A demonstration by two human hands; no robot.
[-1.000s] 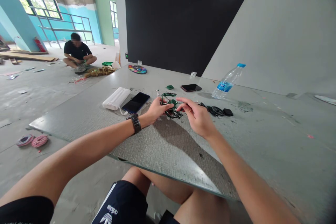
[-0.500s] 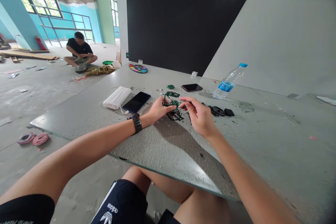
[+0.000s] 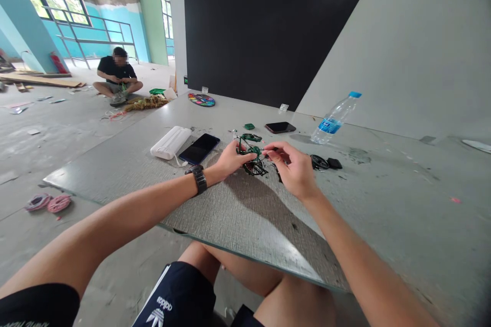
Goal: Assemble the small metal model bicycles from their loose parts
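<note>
A small green model bicycle (image 3: 252, 138) is tilted above the near part of the table, its spoked black wheel (image 3: 254, 166) hanging toward me. My left hand (image 3: 231, 159) grips the frame from the left, thumb across the green middle part. Close against the bicycle's right side, my right hand (image 3: 294, 169) has thumb and fingertips pinched together. Something thin and dark seems to be between those fingertips, too small to name. Beyond the right hand lie a loose black wheel (image 3: 319, 162) and a small black block (image 3: 335, 163), partly hidden by it.
On the table (image 3: 115, 173) are a white power bank (image 3: 171, 142), a dark phone (image 3: 200, 148), another phone (image 3: 281, 127), a small green piece (image 3: 249, 126), a paint palette (image 3: 201, 99) and a tilted water bottle (image 3: 332, 121). A person (image 3: 117, 74) sits on the floor behind.
My right fingertips have closed together at the bicycle's side; they were more spread before. My left hand keeps its hold. The seated person has lifted the head and hands a little.
</note>
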